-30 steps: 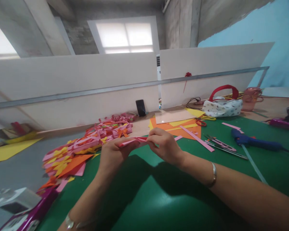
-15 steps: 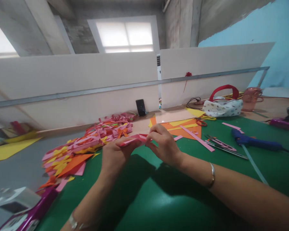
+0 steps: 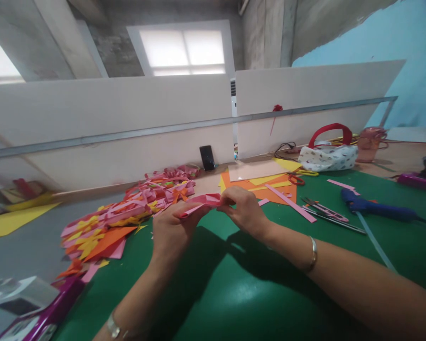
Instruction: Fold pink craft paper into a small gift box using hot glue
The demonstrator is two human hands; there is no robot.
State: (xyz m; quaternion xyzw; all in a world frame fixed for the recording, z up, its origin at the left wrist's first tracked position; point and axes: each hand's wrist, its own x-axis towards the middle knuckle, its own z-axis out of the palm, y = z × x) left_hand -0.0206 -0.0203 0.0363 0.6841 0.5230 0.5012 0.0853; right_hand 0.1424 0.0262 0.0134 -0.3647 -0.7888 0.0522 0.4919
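A folded piece of pink paper [image 3: 203,201] is held up above the green table mat [image 3: 234,303], between my two hands. My left hand [image 3: 173,227] is closed on its left part, thumb along the top. With thumb and fingers pinched together, my right hand [image 3: 244,208] grips the right end of the paper. The fingers partly hide the piece, so its full shape does not show. To the left of my left hand lies a heap of pink, orange and yellow paper pieces [image 3: 128,208]. Beyond my right hand are orange sheets [image 3: 284,195] and a pink strip [image 3: 291,203].
On the right lie a blue glue gun [image 3: 379,208], a pink-handled cutter [image 3: 330,211] and scissors [image 3: 297,180]. A fabric basket [image 3: 328,158] and a pink bottle [image 3: 371,144] stand behind. A phone [image 3: 208,158] leans on the white panel [image 3: 128,109]. At lower left is a purple device [image 3: 53,312].
My right hand has turned slightly, with its fingers bent lower against the paper's end. The pink paper has tilted, showing more of its inner fold. Both hands stay in nearly the same place.
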